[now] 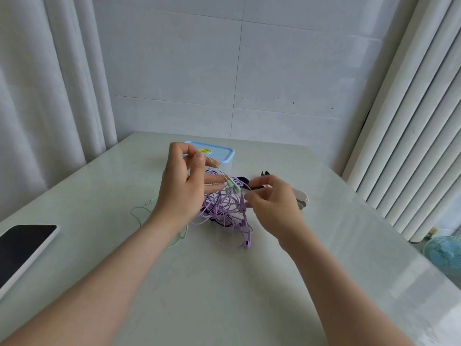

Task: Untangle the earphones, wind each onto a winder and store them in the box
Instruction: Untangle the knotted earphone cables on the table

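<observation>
Left hand (182,186) pinches thin mint cord (217,168); right hand (274,206) fingers (262,182) curled at lilac tangle (224,208), grip unclear.

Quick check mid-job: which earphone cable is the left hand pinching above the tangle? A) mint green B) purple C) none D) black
A: the left hand pinches the mint green cable between thumb and forefinger, its earbuds dangling over the purple tangle.

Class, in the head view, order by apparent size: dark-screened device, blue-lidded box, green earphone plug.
1. Dark-screened device (nearer the camera, so unsure)
2. blue-lidded box, partly behind the left hand
3. green earphone plug
</observation>
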Motion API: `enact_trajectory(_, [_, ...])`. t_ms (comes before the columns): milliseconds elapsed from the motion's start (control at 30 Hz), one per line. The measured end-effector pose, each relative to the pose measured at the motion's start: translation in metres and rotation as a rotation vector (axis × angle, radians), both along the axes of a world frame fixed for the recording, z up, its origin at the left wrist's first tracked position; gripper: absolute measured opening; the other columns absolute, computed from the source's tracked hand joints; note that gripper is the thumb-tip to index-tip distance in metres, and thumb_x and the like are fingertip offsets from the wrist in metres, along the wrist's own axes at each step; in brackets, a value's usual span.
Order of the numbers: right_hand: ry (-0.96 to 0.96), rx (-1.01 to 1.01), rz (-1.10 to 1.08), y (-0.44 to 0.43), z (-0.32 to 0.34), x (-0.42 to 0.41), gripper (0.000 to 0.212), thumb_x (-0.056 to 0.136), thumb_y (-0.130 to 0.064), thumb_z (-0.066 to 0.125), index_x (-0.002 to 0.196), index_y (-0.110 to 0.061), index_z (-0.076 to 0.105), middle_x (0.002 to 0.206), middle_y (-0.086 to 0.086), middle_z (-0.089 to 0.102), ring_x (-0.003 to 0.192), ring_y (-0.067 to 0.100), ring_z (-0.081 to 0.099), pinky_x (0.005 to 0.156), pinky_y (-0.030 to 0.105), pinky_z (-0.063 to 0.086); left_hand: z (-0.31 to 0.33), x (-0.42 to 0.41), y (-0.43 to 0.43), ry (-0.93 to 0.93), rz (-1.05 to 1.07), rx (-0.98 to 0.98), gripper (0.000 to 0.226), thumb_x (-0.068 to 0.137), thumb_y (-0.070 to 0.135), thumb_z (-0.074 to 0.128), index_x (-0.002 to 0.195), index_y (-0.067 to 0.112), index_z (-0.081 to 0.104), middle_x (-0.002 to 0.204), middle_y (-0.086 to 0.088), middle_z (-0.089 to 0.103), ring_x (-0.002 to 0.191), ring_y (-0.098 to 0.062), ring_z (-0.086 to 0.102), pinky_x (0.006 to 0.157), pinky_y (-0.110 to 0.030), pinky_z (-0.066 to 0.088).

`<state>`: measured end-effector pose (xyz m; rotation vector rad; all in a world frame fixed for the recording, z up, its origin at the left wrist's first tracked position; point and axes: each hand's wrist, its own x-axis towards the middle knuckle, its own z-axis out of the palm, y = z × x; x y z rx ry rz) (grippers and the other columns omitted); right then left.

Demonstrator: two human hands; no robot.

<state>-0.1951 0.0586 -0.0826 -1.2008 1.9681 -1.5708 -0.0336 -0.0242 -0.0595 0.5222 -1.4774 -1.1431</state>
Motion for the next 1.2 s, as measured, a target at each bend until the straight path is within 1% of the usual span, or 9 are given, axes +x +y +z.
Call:
enact_trajectory(100, [0.137,-0.129,0.087,0.002,0.006,0.004,0.034,0.092,-0.001,0.061,0.104,-0.033,0.065,0.097,-0.003,0.074,0.083,0.019,0.074,0.074,0.033,0.059,0.0,-0.001,0.002,-0.007,-0.023,-0.008,0.005,0.113,0.017,0.04,0.109,0.014,0.037,0.11,-0.023,0.064,0.079,-0.036,0.078,0.072,-0.049,0.065])
enact_trajectory(200, [0.265,-0.14,0.145,0.004,0.01,0.011,0.038,0.089,-0.001,0.06,0.097,-0.035,0.074,0.106,-0.006,0.074,0.089,0.011,0.074,0.079,0.034,0.061,0.002,0.0,0.003,-0.001,-0.026,0.012,0.005,0.113,0.016,0.039,0.113,0.011,0.038,0.111,-0.022,0.064,0.077,-0.037,0.078,0.069,-0.048,0.065])
enact_trajectory(433, [0.267,-0.113,0.138,0.009,0.013,0.014,0.022,0.085,-0.017,0.071,0.1,-0.032,0.078,0.103,-0.013,0.074,0.092,0.004,0.072,0.083,0.04,0.062,0.007,0.002,0.001,0.108,-0.054,0.184,0.006,0.113,0.018,0.039,0.11,0.014,0.041,0.1,-0.02,0.065,0.08,-0.04,0.077,0.071,-0.051,0.065])
enact_trajectory(633, [0.412,-0.116,0.07,0.007,0.008,0.012,0.014,0.081,-0.033,0.084,0.089,-0.032,0.073,0.089,-0.012,0.069,0.085,0.006,0.068,0.074,0.027,0.054,0.007,0.002,0.003,0.127,-0.075,0.208,0.006,0.114,0.019,0.039,0.111,0.014,0.041,0.098,-0.018,0.065,0.083,-0.039,0.078,0.068,-0.047,0.064])
enact_trajectory(800, [0.542,-0.134,0.07,0.001,0.004,0.009,0.005,0.091,-0.032,0.078,0.096,-0.031,0.078,0.093,-0.013,0.067,0.081,0.004,0.067,0.075,0.023,0.051,0.007,0.001,0.002,0.151,-0.12,0.236,0.008,0.114,0.021,0.039,0.108,0.016,0.041,0.096,-0.018,0.066,0.089,-0.041,0.077,0.075,-0.049,0.064])
enact_trajectory(867, [0.582,-0.141,0.11,0.0,0.001,0.01,0.011,0.1,-0.028,0.068,0.104,-0.027,0.078,0.092,-0.01,0.066,0.083,0.006,0.065,0.076,0.021,0.049,0.006,0.001,0.001,0.158,-0.137,0.25,0.008,0.114,0.021,0.038,0.108,0.016,0.04,0.097,-0.019,0.066,0.091,-0.043,0.076,0.075,-0.047,0.064])
enact_trajectory(933, [0.601,-0.143,0.131,-0.002,-0.003,0.011,0.02,0.107,-0.029,0.057,0.107,-0.023,0.076,0.089,-0.009,0.065,0.085,0.01,0.062,0.077,0.028,0.051,0.004,0.0,0.0,0.153,-0.163,0.244,0.008,0.114,0.021,0.038,0.108,0.017,0.039,0.102,-0.024,0.065,0.096,-0.045,0.075,0.077,-0.045,0.063])
enact_trajectory(1033, [0.593,-0.154,0.114,-0.003,-0.003,0.014,0.027,0.109,-0.03,0.052,0.097,-0.016,0.071,0.081,-0.007,0.065,0.082,0.014,0.061,0.075,0.035,0.052,0.001,-0.001,0.0,0.114,-0.218,0.198,0.009,0.114,0.02,0.037,0.107,0.018,0.039,0.111,-0.03,0.063,0.106,-0.045,0.072,0.088,-0.048,0.062])
enact_trajectory(1200, [0.551,-0.128,0.082,0.001,0.003,0.013,0.037,0.105,-0.03,0.058,0.074,-0.012,0.065,0.061,-0.005,0.06,0.064,0.014,0.057,0.059,0.02,0.042,0.001,-0.002,0.005,0.034,-0.292,0.107,0.008,0.114,0.019,0.037,0.108,0.013,0.038,0.108,-0.025,0.065,0.108,-0.036,0.072,0.092,-0.044,0.061])
